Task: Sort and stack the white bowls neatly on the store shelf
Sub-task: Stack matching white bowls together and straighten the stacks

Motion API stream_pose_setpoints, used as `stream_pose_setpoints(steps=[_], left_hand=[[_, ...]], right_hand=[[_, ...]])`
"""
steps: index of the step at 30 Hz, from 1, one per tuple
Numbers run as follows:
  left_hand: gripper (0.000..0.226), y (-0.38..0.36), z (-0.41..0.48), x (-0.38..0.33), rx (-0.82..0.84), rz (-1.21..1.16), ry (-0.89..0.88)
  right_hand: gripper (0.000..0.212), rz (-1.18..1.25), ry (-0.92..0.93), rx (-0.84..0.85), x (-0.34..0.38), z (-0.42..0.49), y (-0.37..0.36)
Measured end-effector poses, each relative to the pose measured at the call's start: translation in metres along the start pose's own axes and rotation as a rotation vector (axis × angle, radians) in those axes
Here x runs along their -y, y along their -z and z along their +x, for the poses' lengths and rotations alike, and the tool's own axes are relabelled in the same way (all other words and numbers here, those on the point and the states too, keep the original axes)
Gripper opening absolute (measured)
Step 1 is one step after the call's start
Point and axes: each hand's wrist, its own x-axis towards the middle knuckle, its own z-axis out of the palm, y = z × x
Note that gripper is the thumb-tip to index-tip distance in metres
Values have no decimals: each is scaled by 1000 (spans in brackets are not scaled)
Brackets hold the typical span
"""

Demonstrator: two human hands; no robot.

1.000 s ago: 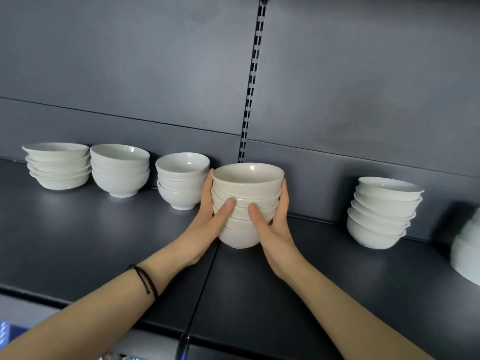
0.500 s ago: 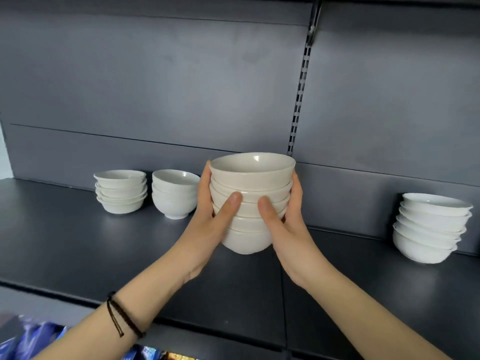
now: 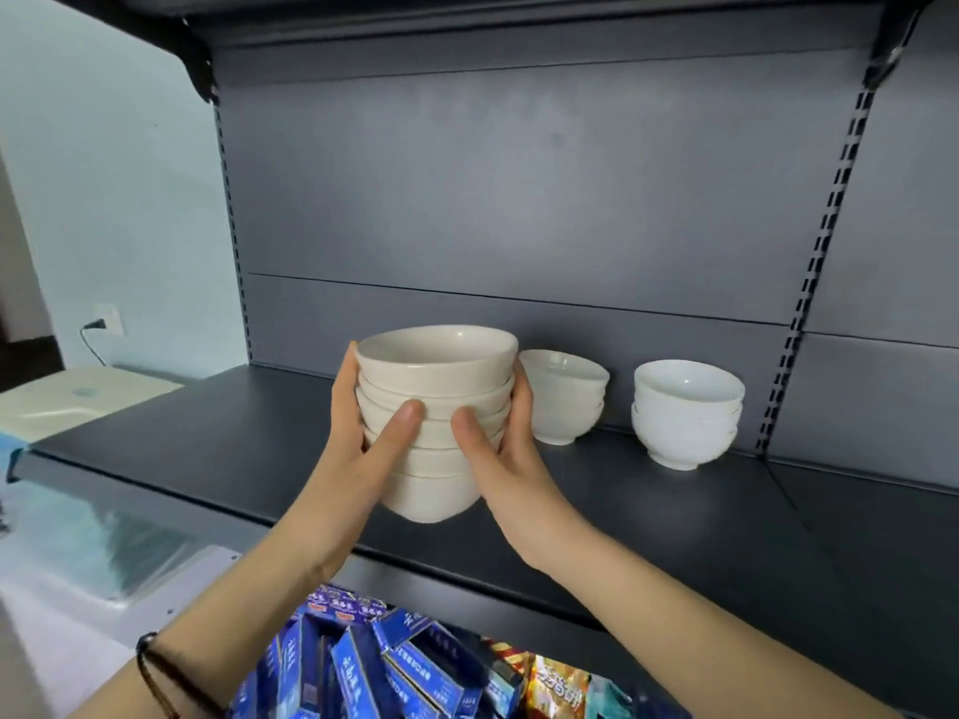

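A stack of several cream-white bowls point(image 3: 441, 402) hangs just above the dark shelf point(image 3: 218, 438), clasped from both sides. My left hand point(image 3: 363, 448) grips its left flank with the thumb across the front. My right hand point(image 3: 503, 459) presses the right flank, thumb also in front. To the right, against the back panel, stands a stack of white bowls point(image 3: 568, 402), partly hidden behind my right hand. Further right is another short stack of white bowls point(image 3: 685, 412).
The shelf's left end point(image 3: 31, 454) lies close by, with a pale wall and a socket point(image 3: 111, 319) beyond. Below the shelf are blue boxes point(image 3: 363, 661) and colourful packets point(image 3: 555, 682). An upper shelf point(image 3: 467, 23) runs overhead. A slotted upright point(image 3: 814, 262) is on the right.
The stack in both hands has been carried leftwards along the shelf, past the other bowl stacks, which now stand to its right. The shelf's left end has come into view.
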Motion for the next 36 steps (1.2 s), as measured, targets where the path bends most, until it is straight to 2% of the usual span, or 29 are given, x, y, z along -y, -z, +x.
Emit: stream_pose_setpoints(steps=[2,12,28,33,36], left_hand=[[80,25,0,3,-29,15,7],[75,104,35,42,-65,61,41],[98,183,159,125,99,85,173],[98,192,184,140,115,88,156],[95,195,196,148,147,82,150]], right_hand=[[75,24,-23,33,-10,10,-20],[83,31,-103,79,-69,72,-66],[89,-82,-77,0,-147,192,-64],[84,-89,-88,-20,-162,215,-62],[89,-132,-99,-21,-167,225,-60]])
